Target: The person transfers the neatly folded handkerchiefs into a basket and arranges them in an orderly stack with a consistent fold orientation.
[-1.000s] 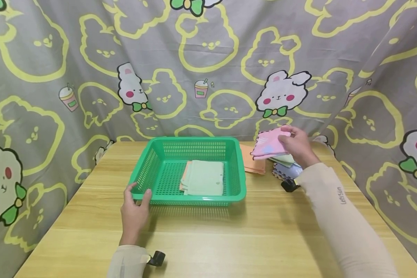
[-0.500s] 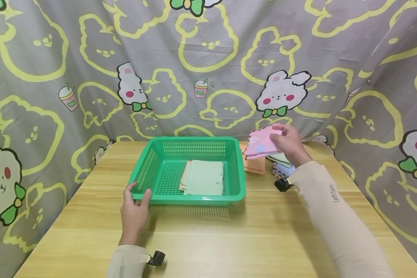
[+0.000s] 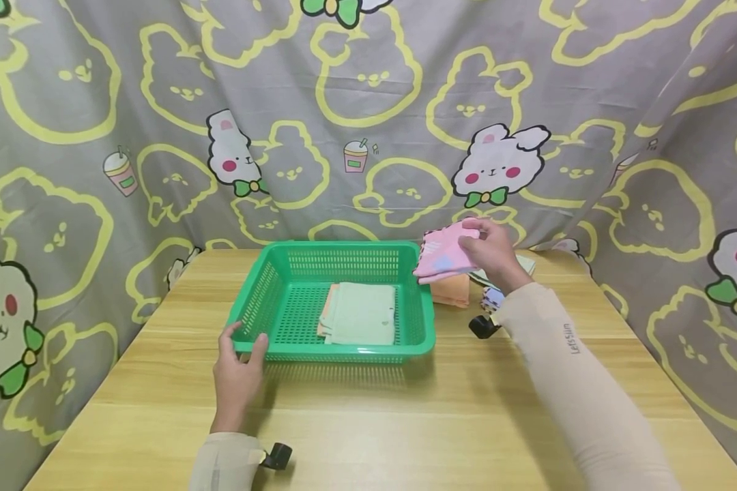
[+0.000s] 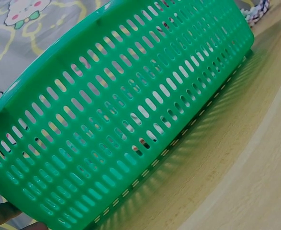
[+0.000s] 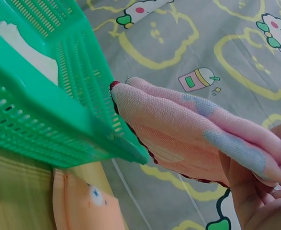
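Note:
My right hand (image 3: 494,251) pinches a folded pink towel (image 3: 445,254) with blue patches and a dark stitched edge. It is held up at the right rim of a green plastic basket (image 3: 426,327), overlapping that rim in the head view. In the right wrist view the towel (image 5: 178,129) hangs level, thumb below and fingers partly out of frame. My left hand (image 3: 238,372) grips the basket's near left corner, thumb inside the rim. Inside the basket lies a pale green folded towel (image 3: 362,314), with an orange one (image 3: 328,307) peeking out beneath it.
Right of the basket, an orange folded towel (image 3: 451,291) lies on the wooden table (image 3: 368,429). Beyond it are a pale green towel (image 3: 524,267) and a blue checked-edge one (image 3: 491,299), partly behind my right arm. A patterned grey curtain (image 3: 368,102) hangs behind the table.
My right hand has carried the pink towel leftward, from above the loose towels to the basket's right rim. The left hand and the basket have stayed in place.

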`<state>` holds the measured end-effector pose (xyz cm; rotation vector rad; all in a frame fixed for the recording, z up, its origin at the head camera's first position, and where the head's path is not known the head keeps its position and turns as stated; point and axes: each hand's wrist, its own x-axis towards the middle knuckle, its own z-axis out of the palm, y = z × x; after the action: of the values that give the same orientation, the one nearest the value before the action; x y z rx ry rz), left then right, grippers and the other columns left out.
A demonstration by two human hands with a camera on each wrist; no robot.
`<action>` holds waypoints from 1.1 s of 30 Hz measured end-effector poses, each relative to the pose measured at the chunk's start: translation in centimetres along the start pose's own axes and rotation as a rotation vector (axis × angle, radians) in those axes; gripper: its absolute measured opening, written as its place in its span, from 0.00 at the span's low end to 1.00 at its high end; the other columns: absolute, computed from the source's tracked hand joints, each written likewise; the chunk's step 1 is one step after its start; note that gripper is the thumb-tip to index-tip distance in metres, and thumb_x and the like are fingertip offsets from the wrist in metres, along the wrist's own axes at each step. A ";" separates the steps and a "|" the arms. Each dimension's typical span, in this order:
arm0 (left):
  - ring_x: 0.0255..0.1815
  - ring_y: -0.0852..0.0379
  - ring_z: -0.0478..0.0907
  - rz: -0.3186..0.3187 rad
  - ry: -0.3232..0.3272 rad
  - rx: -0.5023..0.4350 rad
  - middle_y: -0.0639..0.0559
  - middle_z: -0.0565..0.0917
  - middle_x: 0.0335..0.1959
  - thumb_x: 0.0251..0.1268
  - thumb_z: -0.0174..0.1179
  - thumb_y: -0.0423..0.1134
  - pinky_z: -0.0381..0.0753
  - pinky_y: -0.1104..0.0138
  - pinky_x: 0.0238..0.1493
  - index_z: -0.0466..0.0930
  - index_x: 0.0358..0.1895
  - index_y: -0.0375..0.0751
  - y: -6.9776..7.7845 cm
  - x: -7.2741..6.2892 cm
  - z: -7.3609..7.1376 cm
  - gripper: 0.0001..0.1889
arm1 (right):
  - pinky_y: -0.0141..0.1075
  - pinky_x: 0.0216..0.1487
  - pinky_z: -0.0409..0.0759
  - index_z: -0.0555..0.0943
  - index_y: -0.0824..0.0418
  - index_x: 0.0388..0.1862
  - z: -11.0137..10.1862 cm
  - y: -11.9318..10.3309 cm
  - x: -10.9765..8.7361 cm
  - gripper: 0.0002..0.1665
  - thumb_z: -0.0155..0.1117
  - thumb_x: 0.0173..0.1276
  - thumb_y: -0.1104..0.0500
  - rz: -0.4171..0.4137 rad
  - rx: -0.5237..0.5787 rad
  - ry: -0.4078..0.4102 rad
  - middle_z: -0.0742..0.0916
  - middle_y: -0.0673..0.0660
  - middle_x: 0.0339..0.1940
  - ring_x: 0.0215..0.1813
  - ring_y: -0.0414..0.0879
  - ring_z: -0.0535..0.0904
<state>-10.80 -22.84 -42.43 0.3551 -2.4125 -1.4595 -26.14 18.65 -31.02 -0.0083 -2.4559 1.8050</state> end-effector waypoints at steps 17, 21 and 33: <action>0.62 0.23 0.65 0.012 0.005 0.004 0.24 0.54 0.72 0.71 0.51 0.59 0.65 0.36 0.59 0.51 0.74 0.45 0.1 0.0 0.2 0.36 | 0.27 0.29 0.76 0.73 0.67 0.61 2.2 -0.2 0.2 0.25 0.58 0.63 0.66 -0.034 0.058 -0.029 0.76 0.63 0.55 0.34 0.42 0.75; 0.64 0.23 0.62 0.016 0.014 -0.003 0.25 0.55 0.72 0.71 0.51 0.58 0.64 0.36 0.59 0.52 0.74 0.45 0.0 0.1 0.3 0.36 | 0.28 0.28 0.76 0.73 0.68 0.60 2.8 -0.5 0.3 0.24 0.57 0.64 0.66 -0.033 0.077 -0.047 0.76 0.63 0.46 0.31 0.42 0.75; 0.62 0.21 0.63 0.011 0.011 -0.009 0.26 0.50 0.73 0.72 0.51 0.56 0.64 0.36 0.59 0.51 0.74 0.44 0.3 -0.2 0.1 0.35 | 0.29 0.29 0.74 0.76 0.68 0.57 4.1 -0.5 0.2 0.21 0.59 0.64 0.64 -0.026 0.065 -0.060 0.76 0.62 0.52 0.35 0.47 0.73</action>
<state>-10.69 -22.56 -42.25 0.3455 -2.3951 -1.4596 -26.67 14.55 -31.71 0.0834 -2.4234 1.9005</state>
